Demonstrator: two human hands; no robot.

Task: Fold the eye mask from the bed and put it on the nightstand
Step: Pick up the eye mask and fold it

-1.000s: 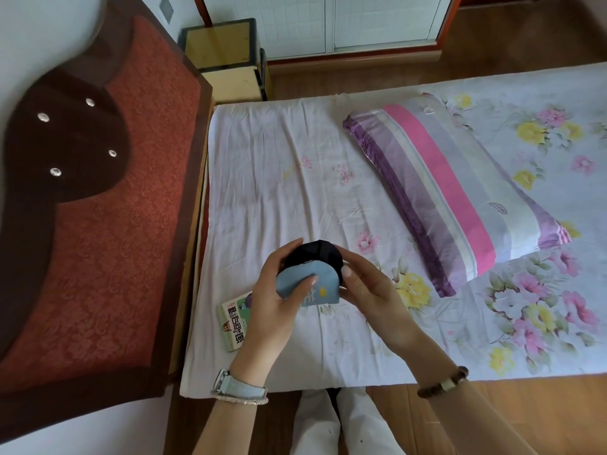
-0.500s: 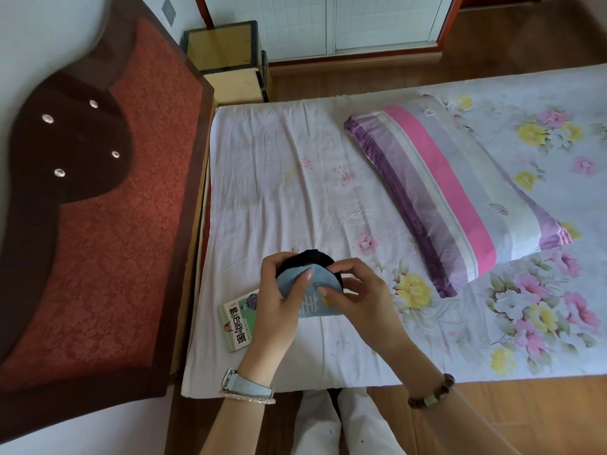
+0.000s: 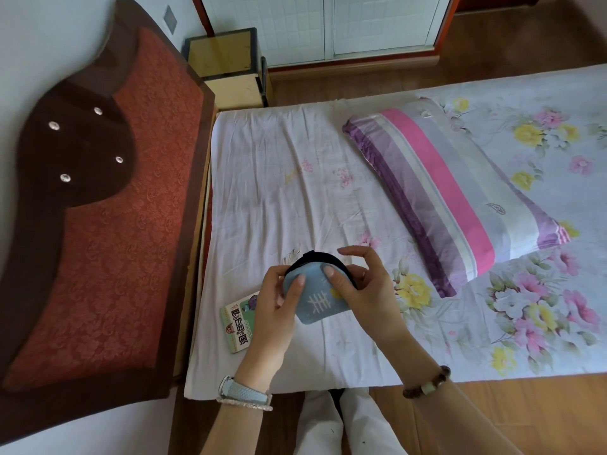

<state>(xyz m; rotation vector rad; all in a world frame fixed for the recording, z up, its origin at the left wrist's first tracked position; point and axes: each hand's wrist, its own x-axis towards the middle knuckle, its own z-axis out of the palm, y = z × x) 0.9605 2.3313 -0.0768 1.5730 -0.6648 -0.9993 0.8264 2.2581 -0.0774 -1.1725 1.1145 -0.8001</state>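
Head view shows the left hand (image 3: 279,310) and right hand (image 3: 364,290) both pinching the folded eye mask (image 3: 317,298) just above the bed (image 3: 295,192), thumbs pressing its blue face, apparently to keep the fold closed. Far beyond, past the striped pillow (image 3: 453,198), the nightstand (image 3: 226,65) waits beside the headboard (image 3: 108,224).

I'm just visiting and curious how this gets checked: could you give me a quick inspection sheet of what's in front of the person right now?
Surface: bed with a floral sheet, wrinkled.
Job's things: eye mask, pale blue, doubled over, held above the sheet; nightstand beyond the bed's far corner.
Clutter: small printed card pack on the sheet, partly behind the left wrist; striped pillow.
Grippers: left hand and right hand both pinch the mask.
Cables: nothing seen.
Surroundings: red headboard, wooden floor.
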